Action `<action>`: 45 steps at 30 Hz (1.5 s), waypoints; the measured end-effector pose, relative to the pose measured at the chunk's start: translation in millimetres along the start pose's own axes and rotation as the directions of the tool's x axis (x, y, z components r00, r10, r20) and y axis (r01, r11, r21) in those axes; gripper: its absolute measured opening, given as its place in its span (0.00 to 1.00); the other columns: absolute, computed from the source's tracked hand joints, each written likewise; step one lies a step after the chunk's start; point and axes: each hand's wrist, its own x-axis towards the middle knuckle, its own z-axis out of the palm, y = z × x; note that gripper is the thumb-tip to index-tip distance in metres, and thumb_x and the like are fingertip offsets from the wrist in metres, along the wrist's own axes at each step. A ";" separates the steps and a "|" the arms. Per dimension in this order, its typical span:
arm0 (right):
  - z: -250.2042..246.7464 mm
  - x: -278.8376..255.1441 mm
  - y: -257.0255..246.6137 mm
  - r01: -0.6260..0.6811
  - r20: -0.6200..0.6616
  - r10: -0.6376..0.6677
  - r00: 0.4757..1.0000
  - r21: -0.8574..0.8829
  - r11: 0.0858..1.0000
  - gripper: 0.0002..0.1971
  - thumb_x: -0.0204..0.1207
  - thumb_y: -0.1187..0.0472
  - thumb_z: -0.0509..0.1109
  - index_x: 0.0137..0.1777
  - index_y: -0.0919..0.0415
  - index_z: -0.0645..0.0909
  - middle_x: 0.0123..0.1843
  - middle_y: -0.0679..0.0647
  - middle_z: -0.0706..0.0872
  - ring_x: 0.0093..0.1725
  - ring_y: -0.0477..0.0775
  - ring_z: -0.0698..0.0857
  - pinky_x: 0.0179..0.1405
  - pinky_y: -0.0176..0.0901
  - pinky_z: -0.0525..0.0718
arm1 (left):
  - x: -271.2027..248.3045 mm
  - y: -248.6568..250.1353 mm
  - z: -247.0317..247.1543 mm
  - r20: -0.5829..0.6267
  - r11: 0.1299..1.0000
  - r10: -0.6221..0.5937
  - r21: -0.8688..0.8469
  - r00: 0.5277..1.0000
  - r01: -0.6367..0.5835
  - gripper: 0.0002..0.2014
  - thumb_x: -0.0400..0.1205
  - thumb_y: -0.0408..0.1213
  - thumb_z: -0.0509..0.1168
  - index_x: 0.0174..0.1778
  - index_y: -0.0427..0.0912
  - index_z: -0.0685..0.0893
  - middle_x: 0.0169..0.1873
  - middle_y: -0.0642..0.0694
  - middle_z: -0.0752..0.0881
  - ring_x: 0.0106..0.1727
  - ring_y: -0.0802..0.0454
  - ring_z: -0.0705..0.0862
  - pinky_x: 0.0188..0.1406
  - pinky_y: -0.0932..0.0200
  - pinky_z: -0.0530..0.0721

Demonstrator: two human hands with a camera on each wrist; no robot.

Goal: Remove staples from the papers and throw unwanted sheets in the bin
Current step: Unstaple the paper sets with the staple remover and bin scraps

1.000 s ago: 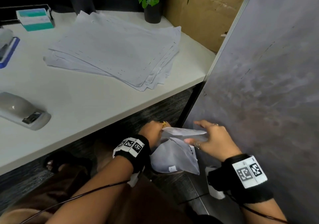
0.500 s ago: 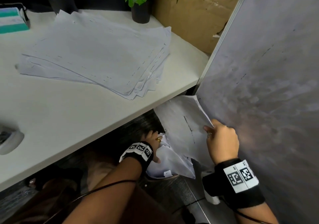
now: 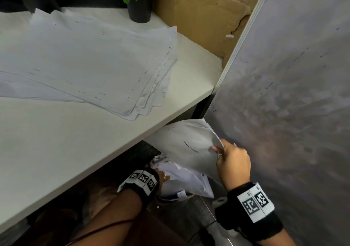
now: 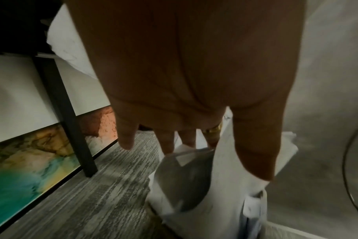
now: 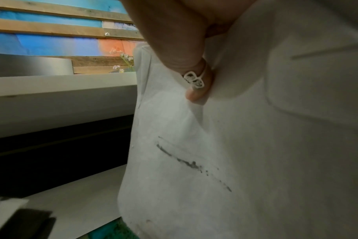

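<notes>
1. Under desk [image 3: 79, 151] edge, at 5 o'clock from paper stack [image 3: 91, 60], bin [image 3: 189, 198] sits already stuffed w/ sheets.
2. Right hand [image 3: 233, 162] holds smudged sheet [image 3: 189, 147] above bin, prob. to drop it in; thumb & fingers pinch its edge.
3. Left hand [image 3: 162, 176], fingers nearly straight, touches binned papers [image 4: 194, 186], likely pressing them down; grips nothing.

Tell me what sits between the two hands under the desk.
In the head view, the smudged sheet pinched by the right hand hangs between it and the left hand.
</notes>
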 end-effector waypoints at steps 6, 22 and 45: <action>-6.6 0.5 5.3 0.084 -0.107 -0.071 0.992 0.121 0.989 0.09 0.64 0.76 0.77 0.36 0.62 0.86 0.22 0.60 0.82 0.21 0.63 0.80 0.26 0.38 0.69 | -45.8 -3.8 -9.8 0.071 0.992 0.082 0.085 0.994 -0.088 0.36 0.83 0.53 0.58 0.83 0.54 0.47 0.83 0.49 0.44 0.83 0.44 0.45 0.75 0.30 0.47; 113.1 -35.2 49.7 -0.050 0.763 0.182 0.620 -0.192 0.980 0.25 0.78 0.67 0.59 0.72 0.46 0.75 0.70 0.58 0.80 0.69 0.58 0.78 0.67 0.40 0.69 | -62.4 3.4 -6.6 -0.034 0.999 0.024 0.041 0.999 -0.023 0.48 0.78 0.56 0.65 0.82 0.53 0.38 0.82 0.41 0.36 0.82 0.41 0.38 0.77 0.30 0.44; 135.1 -25.7 28.8 -0.047 0.757 0.052 0.652 -0.028 0.998 0.22 0.82 0.47 0.60 0.68 0.62 0.75 0.63 0.62 0.82 0.64 0.62 0.79 0.61 0.44 0.72 | -108.6 13.9 -58.7 -0.535 0.999 0.036 0.027 0.844 -0.026 0.32 0.81 0.33 0.59 0.81 0.48 0.55 0.81 0.43 0.52 0.80 0.43 0.54 0.75 0.46 0.62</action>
